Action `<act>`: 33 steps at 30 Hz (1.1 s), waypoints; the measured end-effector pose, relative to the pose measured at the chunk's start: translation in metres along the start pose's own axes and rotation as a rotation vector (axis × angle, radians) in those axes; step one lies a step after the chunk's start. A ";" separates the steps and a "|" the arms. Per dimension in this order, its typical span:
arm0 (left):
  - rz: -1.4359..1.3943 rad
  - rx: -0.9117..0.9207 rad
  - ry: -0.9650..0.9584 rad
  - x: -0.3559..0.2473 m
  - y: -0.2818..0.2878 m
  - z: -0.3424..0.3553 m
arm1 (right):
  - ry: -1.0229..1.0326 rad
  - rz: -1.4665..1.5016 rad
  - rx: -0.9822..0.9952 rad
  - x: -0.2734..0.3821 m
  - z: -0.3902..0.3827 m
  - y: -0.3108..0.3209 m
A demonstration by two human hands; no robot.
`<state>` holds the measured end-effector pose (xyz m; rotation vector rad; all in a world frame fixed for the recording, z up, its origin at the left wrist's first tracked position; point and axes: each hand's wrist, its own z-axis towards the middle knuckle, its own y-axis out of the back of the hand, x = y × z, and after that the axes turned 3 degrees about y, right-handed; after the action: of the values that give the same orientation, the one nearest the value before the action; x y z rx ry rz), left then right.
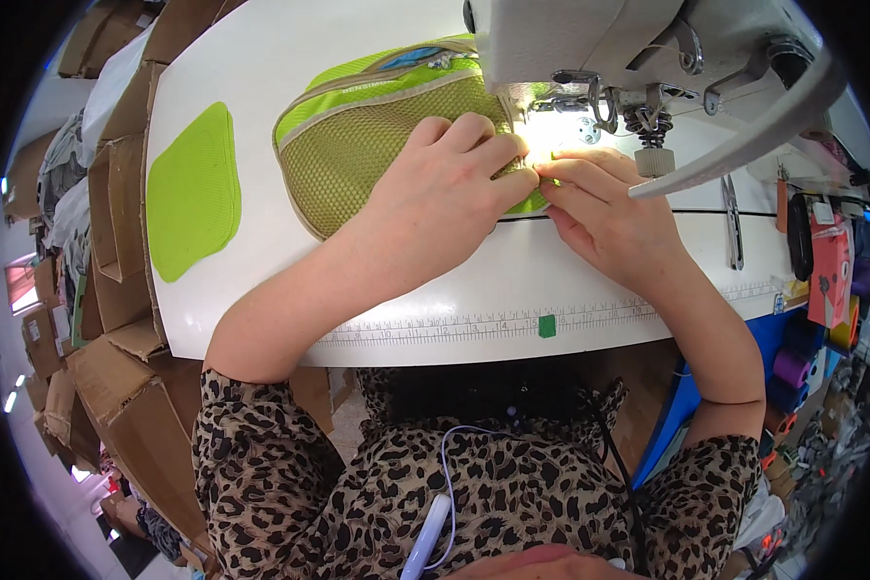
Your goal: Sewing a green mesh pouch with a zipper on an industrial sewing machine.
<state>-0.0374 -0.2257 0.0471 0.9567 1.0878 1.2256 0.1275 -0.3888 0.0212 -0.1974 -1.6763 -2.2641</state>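
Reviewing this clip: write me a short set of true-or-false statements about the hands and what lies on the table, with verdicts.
1. The left hand and right hand come together at the mesh bag's right end. True.
2. The loose green piece lies right of the bag. False: the piece lies to its left.
3. A ruler strip runs along the table's near edge. True.
4. The right hand holds the metal tool. False: the tool lies on the table.

Sewing machine [599,43]: top cut off | mesh pouch [372,140]: partly hidden
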 end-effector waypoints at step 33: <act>0.099 -0.008 0.072 0.022 -0.008 0.010 | -0.081 -0.060 0.011 -0.017 0.012 -0.013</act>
<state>-0.0252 -0.2042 0.0392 0.9759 1.1020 1.3535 0.1379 -0.3713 0.0084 -0.2426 -1.7572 -2.3196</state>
